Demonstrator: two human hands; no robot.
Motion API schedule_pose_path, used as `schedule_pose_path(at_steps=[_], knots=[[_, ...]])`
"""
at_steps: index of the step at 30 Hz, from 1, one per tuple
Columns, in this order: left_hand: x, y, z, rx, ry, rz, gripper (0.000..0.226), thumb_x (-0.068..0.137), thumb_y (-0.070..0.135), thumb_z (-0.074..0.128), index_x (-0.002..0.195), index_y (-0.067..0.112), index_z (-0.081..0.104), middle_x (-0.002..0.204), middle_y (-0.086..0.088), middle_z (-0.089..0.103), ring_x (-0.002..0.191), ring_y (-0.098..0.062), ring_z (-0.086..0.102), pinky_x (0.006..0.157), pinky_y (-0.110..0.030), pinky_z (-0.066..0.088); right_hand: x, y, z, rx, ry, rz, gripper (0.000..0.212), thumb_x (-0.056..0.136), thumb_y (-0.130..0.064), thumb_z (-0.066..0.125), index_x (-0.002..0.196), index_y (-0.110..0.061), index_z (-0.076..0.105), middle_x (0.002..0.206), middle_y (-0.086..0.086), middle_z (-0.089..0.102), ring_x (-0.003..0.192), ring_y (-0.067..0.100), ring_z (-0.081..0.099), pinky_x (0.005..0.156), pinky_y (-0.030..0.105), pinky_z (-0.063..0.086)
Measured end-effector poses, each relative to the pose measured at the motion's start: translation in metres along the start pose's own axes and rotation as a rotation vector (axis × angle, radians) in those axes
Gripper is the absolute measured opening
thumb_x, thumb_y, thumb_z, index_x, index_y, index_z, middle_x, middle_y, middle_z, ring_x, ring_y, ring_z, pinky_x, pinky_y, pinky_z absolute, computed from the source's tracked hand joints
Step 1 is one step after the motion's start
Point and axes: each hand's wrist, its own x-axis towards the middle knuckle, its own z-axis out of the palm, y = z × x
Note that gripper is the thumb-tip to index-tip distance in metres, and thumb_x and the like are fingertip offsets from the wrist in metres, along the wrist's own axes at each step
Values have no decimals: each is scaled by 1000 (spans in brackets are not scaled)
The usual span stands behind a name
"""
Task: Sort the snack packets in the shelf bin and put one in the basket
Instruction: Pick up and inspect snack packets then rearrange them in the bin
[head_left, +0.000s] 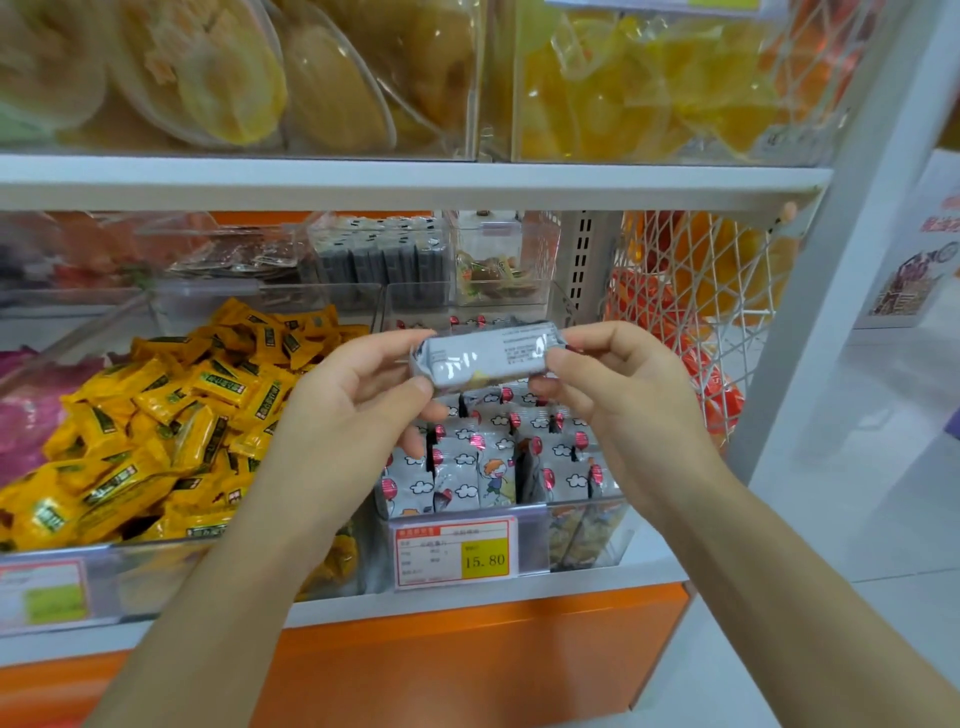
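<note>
The silver snack packet (483, 358) lies nine-to-three above the shelf bin (535, 540), the left hand (358, 400) pinching its nine o'clock end, the right hand (618, 395) its three o'clock end; no basket in view.

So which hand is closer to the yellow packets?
Left. The left hand is beside the yellow packets; the right hand is farther off, above the grey packets.

Glossy silver foil packet (485, 356); clear plastic bin (582, 530).
</note>
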Motion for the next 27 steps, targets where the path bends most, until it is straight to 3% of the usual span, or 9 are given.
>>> schedule_pose_path(at_steps=[3, 6, 9, 13, 17, 23, 27], knots=[[1, -1, 0, -82, 21, -49, 36, 91, 2, 49, 108, 30, 64, 88, 1, 70, 66, -13, 61, 56, -27, 48, 0, 0, 0, -3, -55, -21, 19, 81, 6, 64, 82, -12, 58, 93, 9, 72, 78, 22, 71, 74, 28, 55], [3, 1, -1, -155, 33, -65, 37, 91, 1, 48, 109, 28, 65, 97, -3, 69, 72, -12, 66, 60, -24, 52, -1, 3, 0, -61, -69, -37, 22, 79, 6, 66, 84, -14, 57, 96, 10, 70, 85, 25, 70, 75, 27, 55], [0, 3, -1, -160, 30, -69, 24, 90, 15, 54, 109, 25, 65, 99, -4, 68, 75, -13, 67, 62, -24, 55, -2, 3, 2, -107, -88, -85, 27, 80, 0, 66, 95, -23, 64, 98, 1, 69, 93, 17, 67, 74, 21, 52], [-2, 4, 2, 16, 68, 3, 23, 89, 18, 56, 108, 30, 62, 90, 4, 70, 67, -11, 68, 62, -22, 56, -6, 0, 7, -174, -81, -150, 13, 81, -12, 68, 83, -25, 72, 77, -16, 71, 74, -3, 65, 63, 10, 48], [-3, 5, 1, 65, 13, 15, 27, 86, 19, 59, 107, 34, 63, 89, 8, 69, 65, -10, 68, 65, -21, 56, -5, 2, 8, -248, 3, -163, 12, 78, -15, 67, 66, -16, 65, 65, -13, 64, 62, -2, 55, 59, 13, 45], [-5, 2, 10, 49, 17, 5, 10, 83, 18, 60, 86, 27, 64, 86, -1, 66, 63, -12, 67, 55, -22, 55, -8, 4, 11, -338, 103, -258, 21, 79, -17, 68, 61, -13, 60, 60, -13, 58, 58, -3, 50, 57, 10, 40], [-2, 2, 12, 64, 73, -38, 11, 84, 24, 57, 74, 23, 61, 76, 14, 65, 54, -14, 66, 53, -27, 57, -10, 3, 13, -346, 74, -285, 16, 81, -17, 68, 65, -17, 64, 59, -16, 58, 57, -3, 50, 58, 10, 39]])
